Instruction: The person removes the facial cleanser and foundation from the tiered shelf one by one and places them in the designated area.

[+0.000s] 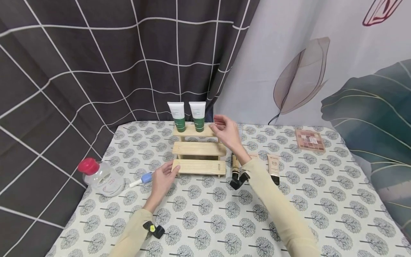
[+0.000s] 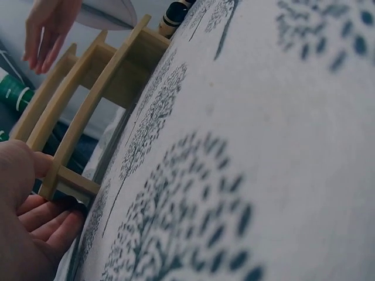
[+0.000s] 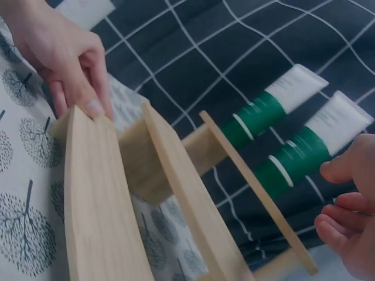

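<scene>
A three-step wooden display stand [image 1: 199, 148] stands on the tablecloth. My left hand [image 1: 163, 181] grips the left end of its lowest step, thumb on top and fingers below, as the left wrist view shows on the stand's end [image 2: 54, 175]. Two white-and-green squeeze tubes stand upright on the top step, the left tube [image 1: 178, 117] and the right tube [image 1: 198, 117]. My right hand [image 1: 227, 132] is at the right end of the top step, fingers loosely bent. In the right wrist view this hand [image 3: 351, 205] holds nothing and sits apart from the nearer tube [image 3: 316, 140].
Left of the stand are a clear bottle with a red cap [image 1: 106, 180] and a blue-and-white item [image 1: 142, 179]. To the right lie a black-and-gold tube [image 1: 235, 166], partly behind my right arm, a BB cream tube [image 1: 274, 165] and a makeup palette [image 1: 309, 140]. Curtains hang behind.
</scene>
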`<state>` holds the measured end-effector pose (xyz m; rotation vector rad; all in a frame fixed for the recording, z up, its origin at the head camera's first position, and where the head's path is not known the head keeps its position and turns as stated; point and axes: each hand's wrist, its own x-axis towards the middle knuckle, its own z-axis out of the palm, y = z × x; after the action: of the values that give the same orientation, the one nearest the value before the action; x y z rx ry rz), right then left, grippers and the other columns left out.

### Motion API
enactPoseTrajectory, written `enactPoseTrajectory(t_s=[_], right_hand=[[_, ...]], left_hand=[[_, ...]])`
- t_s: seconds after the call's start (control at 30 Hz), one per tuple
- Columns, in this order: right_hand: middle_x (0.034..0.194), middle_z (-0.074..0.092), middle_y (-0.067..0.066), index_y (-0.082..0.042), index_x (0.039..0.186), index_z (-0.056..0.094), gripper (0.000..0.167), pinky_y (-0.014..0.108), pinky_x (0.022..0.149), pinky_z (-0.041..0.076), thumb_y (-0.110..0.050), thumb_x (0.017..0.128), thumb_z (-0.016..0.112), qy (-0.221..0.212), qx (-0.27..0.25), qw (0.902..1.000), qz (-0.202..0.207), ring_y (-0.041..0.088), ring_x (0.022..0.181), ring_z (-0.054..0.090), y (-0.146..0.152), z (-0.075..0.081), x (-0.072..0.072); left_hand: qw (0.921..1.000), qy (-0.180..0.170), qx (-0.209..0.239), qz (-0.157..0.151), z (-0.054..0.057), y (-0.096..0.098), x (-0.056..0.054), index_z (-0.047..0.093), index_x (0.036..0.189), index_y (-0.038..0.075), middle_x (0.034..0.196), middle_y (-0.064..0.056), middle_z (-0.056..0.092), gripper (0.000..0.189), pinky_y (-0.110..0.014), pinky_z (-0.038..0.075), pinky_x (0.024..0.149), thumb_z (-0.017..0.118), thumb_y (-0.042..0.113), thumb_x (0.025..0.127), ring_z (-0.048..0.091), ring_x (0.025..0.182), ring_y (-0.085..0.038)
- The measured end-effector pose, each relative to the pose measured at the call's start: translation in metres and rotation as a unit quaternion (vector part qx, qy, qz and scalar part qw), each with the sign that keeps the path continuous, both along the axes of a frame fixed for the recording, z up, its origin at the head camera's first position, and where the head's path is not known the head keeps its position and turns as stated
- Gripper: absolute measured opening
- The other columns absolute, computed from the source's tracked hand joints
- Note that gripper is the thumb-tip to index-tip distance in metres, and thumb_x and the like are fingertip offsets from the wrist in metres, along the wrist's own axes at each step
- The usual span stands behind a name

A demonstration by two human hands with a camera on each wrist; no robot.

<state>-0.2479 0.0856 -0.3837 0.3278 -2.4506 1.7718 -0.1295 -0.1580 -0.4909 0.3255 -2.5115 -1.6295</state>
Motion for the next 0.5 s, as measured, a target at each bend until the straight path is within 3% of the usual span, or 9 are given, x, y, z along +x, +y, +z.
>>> enactPoseTrajectory(t_s=[0.27, 0.5], right_hand=[[0.134, 0.062, 0.026, 0.007, 0.137, 0.053, 0.051, 0.036, 0.110, 0.054, -0.005, 0.091, 0.073, -0.012, -0.012, 0.9997, 0.019, 0.036, 0.125, 0.062, -0.027, -0.007, -0.004], [0.128, 0.065, 0.027, 0.009, 0.131, 0.055, 0.049, 0.033, 0.105, 0.057, -0.002, 0.088, 0.075, 0.006, -0.003, 0.9999, 0.012, 0.036, 0.121, 0.065, -0.043, -0.013, -0.007]], left_hand=[[1.0000, 0.005, 0.002, 0.000, 0.000, -0.001, 0.000, 0.063, 0.133, 0.001, 0.126, -0.023, 0.069, 0.050, -0.039, 0.060, 0.099, 0.074, 0.029, 0.093, 0.070, 0.113, -0.035], [1.0000, 0.003, 0.004, -0.003, 0.000, -0.002, 0.000, 0.063, 0.133, 0.002, 0.126, -0.022, 0.070, 0.050, -0.037, 0.061, 0.098, 0.074, 0.029, 0.093, 0.070, 0.114, -0.033]])
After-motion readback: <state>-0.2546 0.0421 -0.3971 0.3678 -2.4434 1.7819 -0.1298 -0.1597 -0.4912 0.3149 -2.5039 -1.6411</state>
